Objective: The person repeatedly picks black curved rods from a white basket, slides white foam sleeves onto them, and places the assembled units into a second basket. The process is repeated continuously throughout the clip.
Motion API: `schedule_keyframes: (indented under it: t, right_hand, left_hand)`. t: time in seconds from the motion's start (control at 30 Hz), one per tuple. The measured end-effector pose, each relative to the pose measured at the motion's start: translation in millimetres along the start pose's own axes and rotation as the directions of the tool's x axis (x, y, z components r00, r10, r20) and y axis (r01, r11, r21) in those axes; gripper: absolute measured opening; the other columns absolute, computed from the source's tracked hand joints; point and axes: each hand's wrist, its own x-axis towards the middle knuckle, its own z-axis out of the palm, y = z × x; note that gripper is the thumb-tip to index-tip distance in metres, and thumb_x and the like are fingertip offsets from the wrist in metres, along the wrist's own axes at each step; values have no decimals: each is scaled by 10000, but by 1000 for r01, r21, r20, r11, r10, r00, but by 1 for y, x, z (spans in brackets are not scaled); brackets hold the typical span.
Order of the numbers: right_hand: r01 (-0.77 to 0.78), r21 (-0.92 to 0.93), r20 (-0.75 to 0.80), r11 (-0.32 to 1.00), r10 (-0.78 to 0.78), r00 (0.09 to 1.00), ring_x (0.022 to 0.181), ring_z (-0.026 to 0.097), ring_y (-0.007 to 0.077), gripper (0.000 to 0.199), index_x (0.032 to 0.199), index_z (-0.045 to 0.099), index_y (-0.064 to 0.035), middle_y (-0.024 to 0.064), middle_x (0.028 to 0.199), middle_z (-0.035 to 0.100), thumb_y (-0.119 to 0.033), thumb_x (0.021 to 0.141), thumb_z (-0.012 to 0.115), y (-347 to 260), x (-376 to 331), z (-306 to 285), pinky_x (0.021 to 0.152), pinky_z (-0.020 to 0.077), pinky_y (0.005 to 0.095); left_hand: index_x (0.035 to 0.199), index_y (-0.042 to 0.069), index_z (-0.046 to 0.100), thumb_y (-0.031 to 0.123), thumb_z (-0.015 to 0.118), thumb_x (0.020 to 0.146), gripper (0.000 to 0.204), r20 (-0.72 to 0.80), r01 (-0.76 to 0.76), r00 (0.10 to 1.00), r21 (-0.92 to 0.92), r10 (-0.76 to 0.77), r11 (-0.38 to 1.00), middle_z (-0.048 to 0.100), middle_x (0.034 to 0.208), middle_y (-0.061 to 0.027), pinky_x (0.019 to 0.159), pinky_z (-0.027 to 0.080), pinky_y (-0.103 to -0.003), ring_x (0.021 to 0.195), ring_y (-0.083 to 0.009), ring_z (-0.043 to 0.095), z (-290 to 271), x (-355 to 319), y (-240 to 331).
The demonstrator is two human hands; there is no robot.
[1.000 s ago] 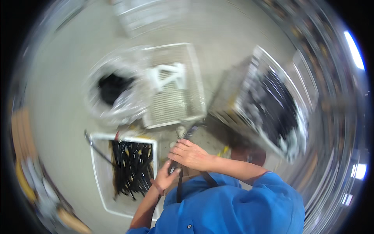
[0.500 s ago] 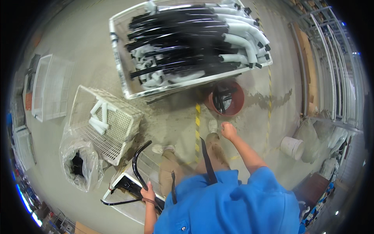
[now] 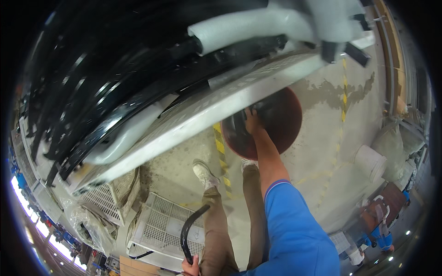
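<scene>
Low in the head view, my left hand [image 3: 191,266] is wrapped round a curved black tube [image 3: 186,232], whose free end bends up past my knee. My right arm reaches forward and down into a reddish-brown bucket [image 3: 291,117]. Inside it, my right hand [image 3: 252,121] has its fingers drawn together at the dark contents; whatever they grip is too dark to make out. Above the bucket looms a large white crate [image 3: 193,133], heaped with glossy black tubes [image 3: 115,99]. Some carry white foam sleeves [image 3: 248,27] at their ends.
By my left leg stands a white perforated basket [image 3: 168,221]. A second slatted basket [image 3: 103,202] and a clear plastic bag [image 3: 87,225] lie farther left. To the right is a white bucket [image 3: 370,162]. Yellow-black tape [image 3: 221,149] marks the floor.
I have bent forward, so the crate and bucket look much nearer. My right hand has gone from above the floor into the bucket. The left still holds the curved tube.
</scene>
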Motion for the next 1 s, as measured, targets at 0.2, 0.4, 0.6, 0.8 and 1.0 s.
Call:
schedule_keyframes:
  t: [0.2,0.4,0.6,0.8,1.0]
  right_hand:
    - [10,18,76,1000,-12,997,1268,513,362,649,1524,257,-185,169,1498,389,-104,926,495,3,73,37,1023,462,456]
    - [-61,-134,147,989,81,986,1214,573,342,630,1483,378,-186,193,1323,581,-231,890,588,-4,17,-14,1040,447,452]
    - [305,33,-24,952,-304,952,883,694,349,722,1477,363,-136,209,922,705,-330,848,660,46,-110,-134,814,526,455]
    - [405,346,-58,846,-411,910,938,673,354,690,1412,419,-49,244,995,680,-311,831,686,89,-277,-236,828,523,429]
    - [570,635,-254,521,-555,792,1137,624,276,699,1381,435,-59,182,1223,637,-223,775,745,102,-439,-313,969,476,362]
  left_hand:
    - [608,20,516,235,735,860,397,-44,92,995,20,-91,996,474,516,6,456,357,-308,496,-81,419,18,16,5]
    - [670,4,589,292,722,886,384,-38,113,993,-26,-114,993,538,535,-5,473,396,-301,493,-88,471,15,5,53]
    - [672,-14,602,288,713,886,386,23,-99,995,-47,100,994,537,543,-41,513,409,-341,522,-120,461,-9,-11,126]
    - [634,93,520,318,678,928,402,128,-157,970,-321,207,934,493,538,22,378,331,-246,415,-68,441,-67,-45,231]
    - [724,92,521,303,671,934,333,120,-228,938,-490,324,841,467,548,18,345,305,-238,377,-74,416,-134,-124,311]
